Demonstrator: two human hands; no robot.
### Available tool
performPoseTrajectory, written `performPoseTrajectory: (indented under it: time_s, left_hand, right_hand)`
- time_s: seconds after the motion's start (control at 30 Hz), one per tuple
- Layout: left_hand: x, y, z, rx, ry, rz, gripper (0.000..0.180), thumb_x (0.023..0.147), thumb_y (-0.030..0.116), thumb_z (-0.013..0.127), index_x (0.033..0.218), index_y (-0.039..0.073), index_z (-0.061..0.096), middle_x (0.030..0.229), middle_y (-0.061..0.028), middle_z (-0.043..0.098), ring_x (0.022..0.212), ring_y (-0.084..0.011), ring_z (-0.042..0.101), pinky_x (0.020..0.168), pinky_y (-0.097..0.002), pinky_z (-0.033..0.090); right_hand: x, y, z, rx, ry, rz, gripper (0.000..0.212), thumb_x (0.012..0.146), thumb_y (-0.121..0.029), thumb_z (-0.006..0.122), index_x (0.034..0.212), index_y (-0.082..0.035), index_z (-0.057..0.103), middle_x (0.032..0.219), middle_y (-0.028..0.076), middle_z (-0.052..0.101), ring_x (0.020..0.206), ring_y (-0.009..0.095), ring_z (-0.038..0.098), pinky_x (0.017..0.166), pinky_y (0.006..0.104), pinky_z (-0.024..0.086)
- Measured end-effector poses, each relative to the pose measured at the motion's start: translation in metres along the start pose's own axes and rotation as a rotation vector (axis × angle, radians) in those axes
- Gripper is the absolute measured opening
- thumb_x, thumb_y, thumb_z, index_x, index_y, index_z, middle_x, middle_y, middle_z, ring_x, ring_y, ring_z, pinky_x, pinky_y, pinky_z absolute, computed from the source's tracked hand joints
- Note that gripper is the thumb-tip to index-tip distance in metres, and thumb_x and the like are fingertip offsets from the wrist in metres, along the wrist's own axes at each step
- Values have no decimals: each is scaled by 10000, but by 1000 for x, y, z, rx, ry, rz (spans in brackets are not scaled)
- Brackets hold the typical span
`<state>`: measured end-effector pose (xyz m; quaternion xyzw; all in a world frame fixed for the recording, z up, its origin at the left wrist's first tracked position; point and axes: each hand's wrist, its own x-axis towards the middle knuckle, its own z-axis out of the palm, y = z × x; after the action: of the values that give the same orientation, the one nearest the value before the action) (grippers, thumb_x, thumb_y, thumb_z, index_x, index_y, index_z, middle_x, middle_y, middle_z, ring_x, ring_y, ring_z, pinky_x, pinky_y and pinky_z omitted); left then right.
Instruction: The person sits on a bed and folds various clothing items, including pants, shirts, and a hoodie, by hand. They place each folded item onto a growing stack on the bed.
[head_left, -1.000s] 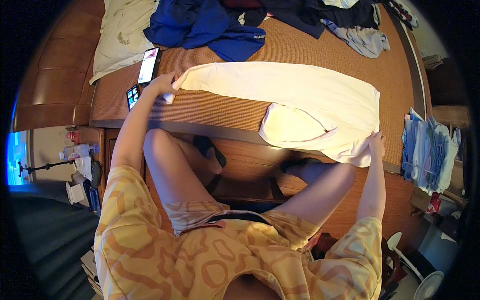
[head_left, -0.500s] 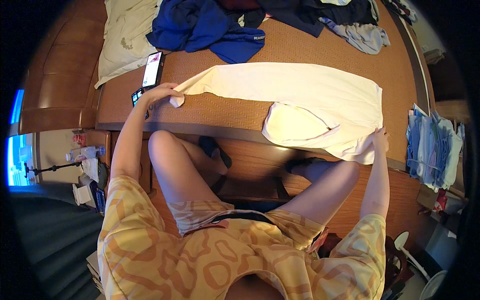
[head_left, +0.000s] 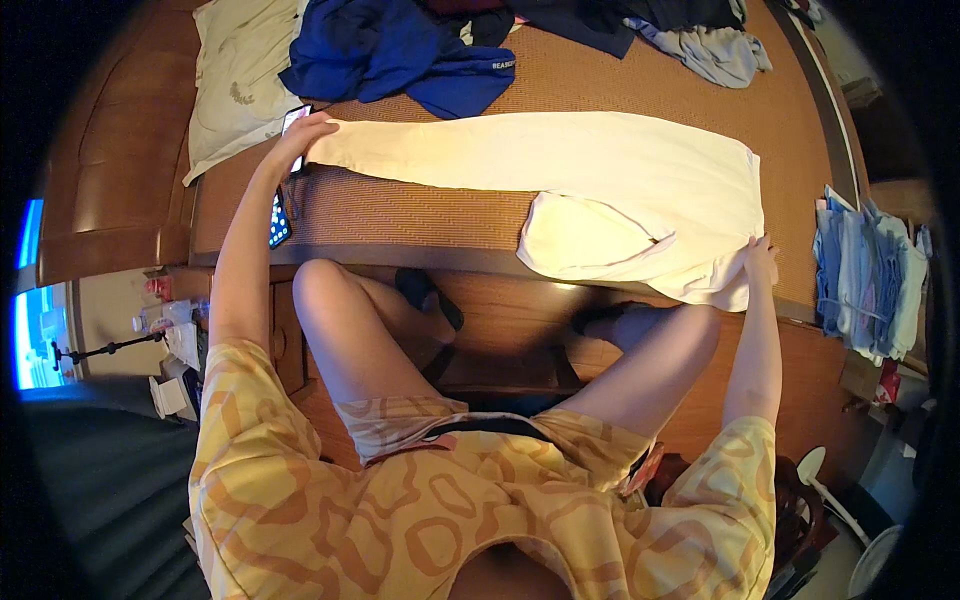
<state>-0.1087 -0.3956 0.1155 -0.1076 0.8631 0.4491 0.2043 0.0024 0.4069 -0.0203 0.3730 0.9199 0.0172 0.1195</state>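
Cream-white trousers (head_left: pixel 600 150) lie spread across the woven mat (head_left: pixel 420 215). One leg stretches flat to the left; the other (head_left: pixel 580 240) ends short, its opening facing left near the front edge. My left hand (head_left: pixel 303 140) is closed on the hem of the long leg at the far left. At the right, my right hand (head_left: pixel 762 260) grips the waist end near its lower corner. A lit phone (head_left: pixel 295 118) is partly hidden by my left hand, and a second phone (head_left: pixel 279 225) lies nearer to me beside my forearm.
A blue garment (head_left: pixel 400 60), dark clothes and a light grey-blue garment (head_left: pixel 705 52) lie along the back. A pale pillow (head_left: pixel 240 90) is at the far left. Folded blue and white clothes (head_left: pixel 865 280) stand at the right. My knees are below the mat's front edge.
My left hand has moved left and away from me, drawing the trouser leg straight and smoothing its bunched end. My right hand keeps its hold at the waist.
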Motion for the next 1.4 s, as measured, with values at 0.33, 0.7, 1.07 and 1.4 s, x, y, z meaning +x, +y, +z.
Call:
performPoseTrajectory:
  time_s: [0.33,0.7,1.07,1.4]
  left_hand:
    - [-54,43,182,812,-117,881,939,588,206,792,1390,137,309,1408,-185,314,1283,-347,311,1075,-433,243]
    - [-115,67,361,547,-36,1218,165,818,215,600,918,84,603,921,-42,588,966,-208,549,942,-385,394]
    - [-134,140,304,-280,-820,47,296,865,312,597,974,38,588,843,-15,601,769,-73,543,687,-208,441]
    - [-153,96,206,251,-1049,77,339,678,183,754,934,-7,637,830,-39,635,721,-124,555,665,-258,455]
  right_hand:
    - [-10,-6,-10,-7,-43,28,551,933,-483,289,1419,-236,211,1472,134,203,1261,379,361,942,474,412]
    - [-32,-33,9,328,308,-678,540,911,-491,351,1407,-297,266,1492,44,191,1357,254,206,1050,571,134]
    - [-59,-67,4,186,145,-492,659,834,-667,351,1410,-375,222,1510,2,126,1391,224,78,1052,589,-19]
    - [-39,-71,1,197,-8,-450,742,780,-719,383,1415,-392,184,1520,-9,52,1397,229,16,1038,605,-27]
